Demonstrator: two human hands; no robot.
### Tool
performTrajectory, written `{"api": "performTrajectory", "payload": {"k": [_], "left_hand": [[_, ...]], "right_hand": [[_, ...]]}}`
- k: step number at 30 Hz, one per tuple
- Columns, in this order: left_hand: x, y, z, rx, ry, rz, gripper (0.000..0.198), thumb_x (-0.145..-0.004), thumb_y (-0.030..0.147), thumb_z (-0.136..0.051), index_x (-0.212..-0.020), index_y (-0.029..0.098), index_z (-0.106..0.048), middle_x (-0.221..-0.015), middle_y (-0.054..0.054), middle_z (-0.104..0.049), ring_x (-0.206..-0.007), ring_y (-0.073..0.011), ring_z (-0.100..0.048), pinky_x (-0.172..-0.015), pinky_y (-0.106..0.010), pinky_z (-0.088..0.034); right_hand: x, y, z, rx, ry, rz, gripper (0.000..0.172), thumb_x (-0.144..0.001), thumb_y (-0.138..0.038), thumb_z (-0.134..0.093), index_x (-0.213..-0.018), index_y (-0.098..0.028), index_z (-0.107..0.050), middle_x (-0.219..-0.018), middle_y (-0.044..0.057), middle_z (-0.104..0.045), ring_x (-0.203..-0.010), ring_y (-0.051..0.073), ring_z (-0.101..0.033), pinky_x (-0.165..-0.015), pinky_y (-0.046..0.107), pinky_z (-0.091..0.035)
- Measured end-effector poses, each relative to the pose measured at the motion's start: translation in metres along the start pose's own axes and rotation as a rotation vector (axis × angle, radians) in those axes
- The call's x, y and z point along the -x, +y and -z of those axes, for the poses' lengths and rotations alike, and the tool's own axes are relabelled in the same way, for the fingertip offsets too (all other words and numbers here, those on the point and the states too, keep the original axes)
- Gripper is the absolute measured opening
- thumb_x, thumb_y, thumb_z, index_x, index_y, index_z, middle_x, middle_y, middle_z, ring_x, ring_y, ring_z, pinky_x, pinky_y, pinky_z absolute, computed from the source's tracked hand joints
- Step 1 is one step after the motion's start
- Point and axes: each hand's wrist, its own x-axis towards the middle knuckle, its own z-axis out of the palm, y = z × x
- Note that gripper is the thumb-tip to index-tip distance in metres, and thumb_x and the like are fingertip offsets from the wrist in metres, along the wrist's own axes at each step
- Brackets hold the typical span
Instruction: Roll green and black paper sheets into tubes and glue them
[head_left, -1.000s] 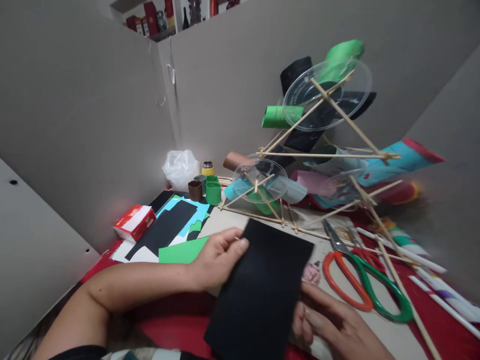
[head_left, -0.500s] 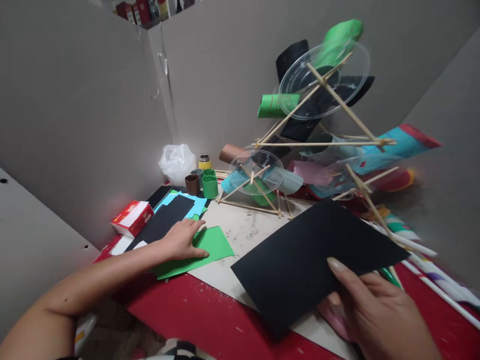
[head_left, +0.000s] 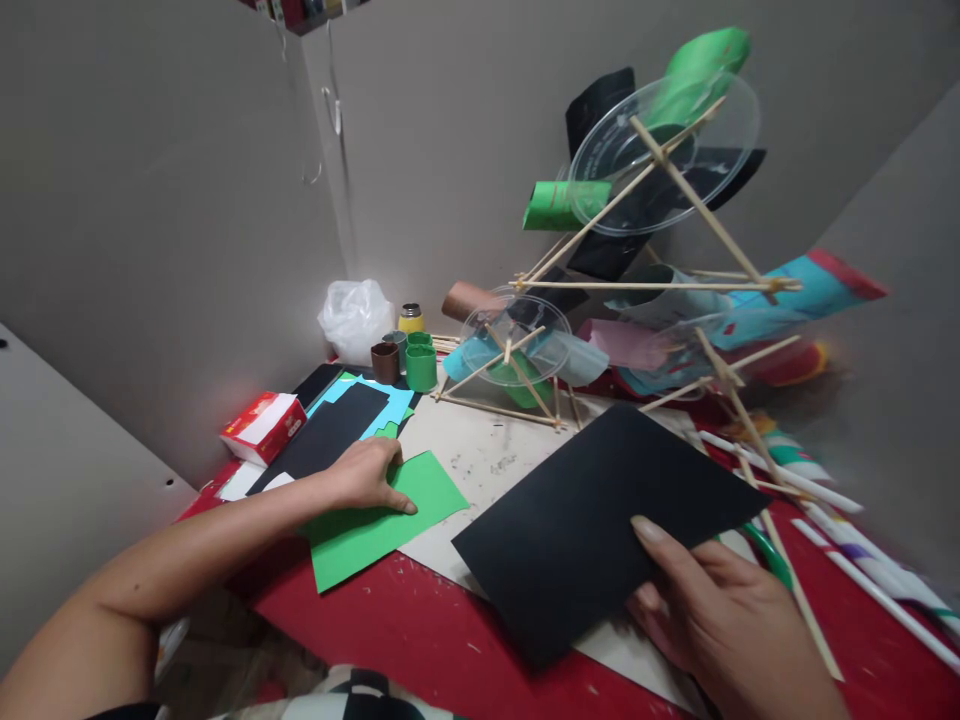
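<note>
My right hand (head_left: 720,610) pinches a black paper sheet (head_left: 600,530), thumb on top and fingers underneath. The black sheet is raised and tilted over the table's right part. At the left, my left hand (head_left: 371,475) grips a green paper sheet (head_left: 427,490) near its far edge, the thumb on its upper face and the fingers curled. The green sheet lies partly over a white board (head_left: 480,450), its near corner over the red table (head_left: 360,620). Behind my left hand are more black sheets (head_left: 337,425) and a blue sheet (head_left: 390,405).
Wheel models of sticks and clear plastic discs (head_left: 667,150) with paper tubes stand at the back right. Small green (head_left: 421,370) and brown tubes (head_left: 385,363), a plastic bag (head_left: 356,320) and a red box (head_left: 262,428) stand left. Green-handled scissors (head_left: 772,555) lie right.
The green sheet has turned, its near-left corner now closer to me. My left fingers have curled in. The black sheet has shifted slightly left with my right hand, uncovering the green handle.
</note>
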Motion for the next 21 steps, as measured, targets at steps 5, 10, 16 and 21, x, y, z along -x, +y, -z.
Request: {"api": "performTrajectory", "payload": {"k": [5,10,16,21], "left_hand": [[0.002,0.004,-0.002,0.032,0.001,0.004,0.055,-0.058,0.054,-0.078,-0.095,0.02,-0.055,-0.094,-0.006,-0.061,-0.085,-0.0253,-0.058,-0.065,-0.03,-0.04],[0.002,0.005,-0.002,0.102,-0.068,0.043,0.059,-0.06,0.054,-0.076,-0.102,0.019,-0.054,-0.092,-0.004,-0.062,-0.081,-0.0232,-0.059,-0.062,-0.028,-0.039],[0.003,0.006,-0.004,0.059,-0.026,0.032,0.06,-0.06,0.058,-0.074,-0.101,0.018,-0.057,-0.097,-0.007,-0.061,-0.086,-0.0254,-0.058,-0.067,-0.029,-0.039],[0.004,0.012,-0.005,0.024,-0.01,0.007,0.067,-0.057,0.06,-0.077,-0.104,0.017,-0.057,-0.094,-0.008,-0.061,-0.084,-0.026,-0.058,-0.067,-0.029,-0.039]], "right_hand": [[0.004,-0.002,-0.009,-0.263,0.037,-0.298,0.04,-0.074,-0.05,-0.068,-0.051,-0.02,-0.053,-0.036,-0.003,-0.048,-0.028,0.011,-0.043,-0.027,0.022,-0.034],[0.006,-0.005,-0.008,-0.553,0.157,-0.46,0.046,-0.065,-0.053,-0.077,-0.052,-0.019,-0.048,-0.035,-0.005,-0.049,-0.023,0.01,-0.041,-0.022,0.02,-0.031],[0.003,-0.012,-0.002,-0.573,0.199,-0.379,0.045,-0.066,-0.052,-0.077,-0.051,-0.019,-0.048,-0.037,-0.006,-0.05,-0.022,0.009,-0.042,-0.02,0.019,-0.031],[0.003,-0.012,0.003,-0.301,0.193,-0.363,0.043,-0.072,-0.049,-0.072,-0.049,-0.02,-0.051,-0.036,-0.004,-0.052,-0.023,0.011,-0.044,-0.022,0.02,-0.033]]}}
